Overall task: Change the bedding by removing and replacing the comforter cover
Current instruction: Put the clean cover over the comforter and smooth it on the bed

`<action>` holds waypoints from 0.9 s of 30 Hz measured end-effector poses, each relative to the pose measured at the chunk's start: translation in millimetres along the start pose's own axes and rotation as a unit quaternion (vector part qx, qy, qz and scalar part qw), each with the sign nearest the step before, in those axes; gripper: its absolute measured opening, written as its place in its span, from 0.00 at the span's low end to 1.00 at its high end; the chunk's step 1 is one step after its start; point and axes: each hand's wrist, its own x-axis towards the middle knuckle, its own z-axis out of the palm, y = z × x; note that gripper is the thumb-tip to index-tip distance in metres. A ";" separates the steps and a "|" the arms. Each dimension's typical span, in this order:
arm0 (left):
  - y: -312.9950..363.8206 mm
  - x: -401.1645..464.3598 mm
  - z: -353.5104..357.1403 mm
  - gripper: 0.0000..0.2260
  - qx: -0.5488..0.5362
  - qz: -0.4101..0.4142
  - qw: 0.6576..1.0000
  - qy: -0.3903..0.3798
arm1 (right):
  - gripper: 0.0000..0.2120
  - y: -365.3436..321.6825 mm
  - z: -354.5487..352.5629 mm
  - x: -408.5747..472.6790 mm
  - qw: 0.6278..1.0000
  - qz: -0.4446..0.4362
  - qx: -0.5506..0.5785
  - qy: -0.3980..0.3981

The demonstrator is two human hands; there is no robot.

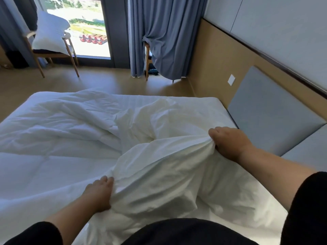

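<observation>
A bed [203,103] fills the lower frame, its white mattress bare along the far edge and at the near right. Across the left half lies the quilted comforter [44,138], rumpled into folds towards the middle. Over the centre and right lies the cover [159,165], a thin white sheet-like cloth, bunched and creased, one part raised in a hump further back (whether any of the comforter is inside it cannot be told).

Behind the bed, blue curtains [168,32] hang beside a window [79,23]; a grey padded headboard [265,112] runs along the right wall.

At the upper left stands a wooden chair [70,50] with a white pillow [49,30] propped on its seat. A 2nd chair is partly hidden by the curtain.

The right hand [230,142] reaches forward, fingers curled tight round a gathered wad of the cover, pulling the cloth into radiating creases. The left hand [99,193] is nearer, at the cover's left edge where it meets the comforter; its fingers fold over and grip that edge. Both forearms emerge from black sleeves.
</observation>
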 end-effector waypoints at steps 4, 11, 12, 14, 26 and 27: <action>66.2 1.2 -28.9 0.56 -0.133 0.130 0.983 0.004 | 0.12 -21.8 6.4 0.4 0.998 -0.036 0.044 -0.007; 190.6 17.9 -102.3 0.21 -0.329 0.152 0.912 0.193 | 0.13 -60.0 10.9 -0.9 0.976 -0.085 0.199 0.030; 190.4 21.9 -106.8 0.11 -0.322 0.140 0.909 0.224 | 0.17 -57.8 14.8 -7.0 0.967 -0.074 0.242 -0.005; 174.5 30.4 -113.2 0.04 -0.338 0.128 0.894 0.263 | 0.31 -42.7 24.9 -25.4 0.929 0.029 0.334 -0.155; 155.2 18.7 -123.7 0.02 -0.323 0.121 0.904 0.251 | 0.19 18.7 93.7 -119.1 0.893 -0.016 0.249 -0.374; 156.4 16.4 -123.3 0.03 -0.305 0.119 0.914 0.242 | 0.19 34.9 89.5 -124.1 0.899 -0.015 0.236 -0.368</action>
